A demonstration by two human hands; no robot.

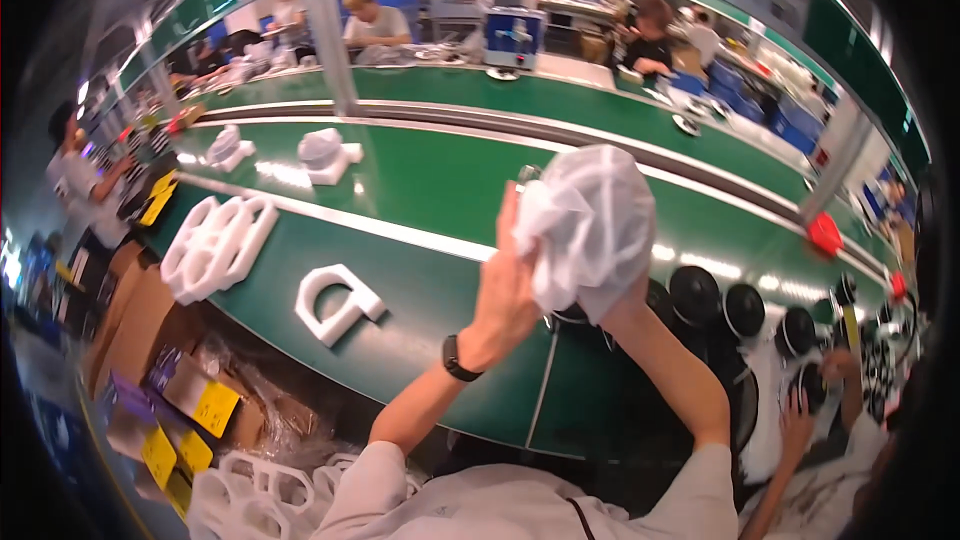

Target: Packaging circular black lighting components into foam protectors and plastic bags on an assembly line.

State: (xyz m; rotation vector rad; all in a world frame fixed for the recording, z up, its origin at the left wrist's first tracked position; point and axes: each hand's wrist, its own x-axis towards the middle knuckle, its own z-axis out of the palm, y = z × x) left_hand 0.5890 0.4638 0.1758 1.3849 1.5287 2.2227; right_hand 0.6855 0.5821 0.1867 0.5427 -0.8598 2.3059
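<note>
In front of me, over the edge of the green belt, I hold up a round object in a thin white bag (598, 215). My left hand (510, 285) presses against its left side, wrist banded in black, with the fingers pointing up along the crumpled plastic. From below, my right hand (625, 308) grips the bag; most of those fingers are hidden behind it. What lies inside shows only as a rounded shape. To the left on the worktable rests a white foam frame (338, 305) with a D-shaped opening. Beyond it stands a group of similar foam frames (218, 248).
Two bagged items in white foam (326, 157) sit on the green belt (430, 165). Several black round units (694, 294) crowd the right, near a co-worker's hands (797, 430). At lower left are boxes with yellow labels (214, 408) and loose foam frames (255, 490). A metal post (333, 50) rises beyond.
</note>
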